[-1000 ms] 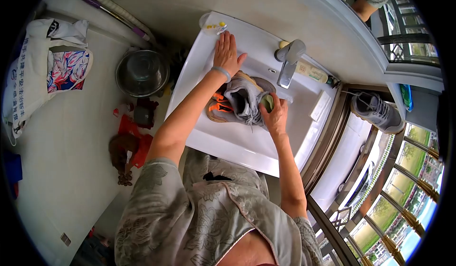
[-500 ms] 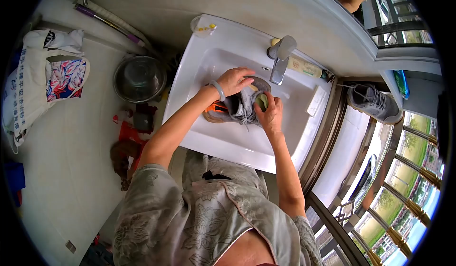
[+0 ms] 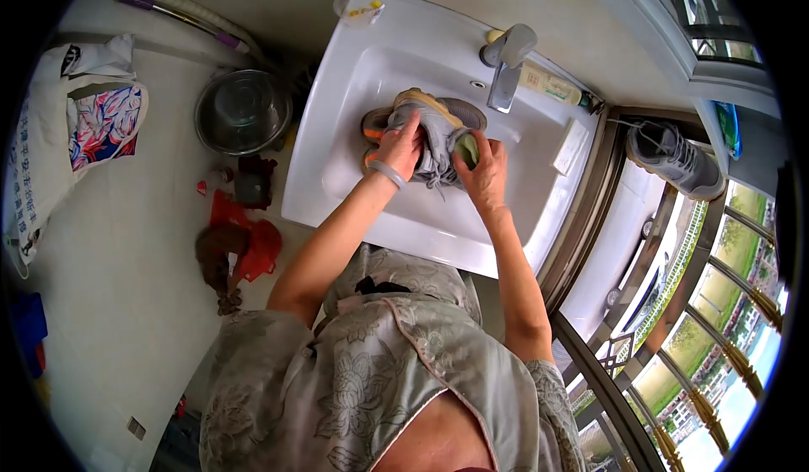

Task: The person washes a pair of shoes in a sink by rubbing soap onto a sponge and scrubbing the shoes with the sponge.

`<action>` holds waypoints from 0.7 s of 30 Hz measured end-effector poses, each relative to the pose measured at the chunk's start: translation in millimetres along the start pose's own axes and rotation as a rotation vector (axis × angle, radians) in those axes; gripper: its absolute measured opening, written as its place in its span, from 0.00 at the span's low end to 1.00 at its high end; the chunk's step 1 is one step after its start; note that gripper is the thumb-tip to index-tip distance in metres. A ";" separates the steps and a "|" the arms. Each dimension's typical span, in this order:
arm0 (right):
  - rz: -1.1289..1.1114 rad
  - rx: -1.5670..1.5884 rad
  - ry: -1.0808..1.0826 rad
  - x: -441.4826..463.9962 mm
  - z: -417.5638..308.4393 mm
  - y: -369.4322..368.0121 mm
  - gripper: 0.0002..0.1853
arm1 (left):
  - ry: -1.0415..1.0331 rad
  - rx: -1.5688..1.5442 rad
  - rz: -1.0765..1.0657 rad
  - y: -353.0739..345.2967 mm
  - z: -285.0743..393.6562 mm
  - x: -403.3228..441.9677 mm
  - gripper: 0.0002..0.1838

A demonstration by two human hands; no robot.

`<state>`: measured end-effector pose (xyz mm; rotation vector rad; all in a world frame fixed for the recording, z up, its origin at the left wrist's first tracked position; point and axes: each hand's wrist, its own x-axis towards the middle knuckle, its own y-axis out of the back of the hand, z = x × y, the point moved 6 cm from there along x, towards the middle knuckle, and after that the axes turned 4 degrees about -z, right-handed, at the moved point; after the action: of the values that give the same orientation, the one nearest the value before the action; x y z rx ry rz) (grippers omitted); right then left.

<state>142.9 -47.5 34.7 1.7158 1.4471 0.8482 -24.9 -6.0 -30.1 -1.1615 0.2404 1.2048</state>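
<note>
- Bare left hand (image 3: pixel 398 150) clasps a tan-soled grey lace-up fabric shoe (image 3: pixel 435 126), its body extending beyond and right of that grip.
- Bare right hand (image 3: pixel 486 177) pinches a pale-green rounded pad (image 3: pixel 465 149) beside the shoe's laces.
- White rectangular sink (image 3: pixel 421 240) lies beneath both grips.

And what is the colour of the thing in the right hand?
The held thing is light green, shown in the head view.
</note>
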 end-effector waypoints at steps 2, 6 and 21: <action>-0.024 0.013 0.050 -4.9 -5.0 1.0 0.30 | -0.147 -0.495 0.110 -0.8 -10.8 23.2 0.35; -0.026 0.027 0.038 5.8 1.6 -3.3 0.30 | -0.169 -0.524 0.159 17.3 -35.7 39.1 0.23; -0.106 -0.169 -0.014 -17.9 9.9 14.1 0.28 | -0.297 -0.420 0.215 40.5 -33.7 2.4 0.17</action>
<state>155.8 -67.8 41.1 1.5036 1.4022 0.8736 -43.3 -35.3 -69.9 -1.3172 -0.1238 1.6523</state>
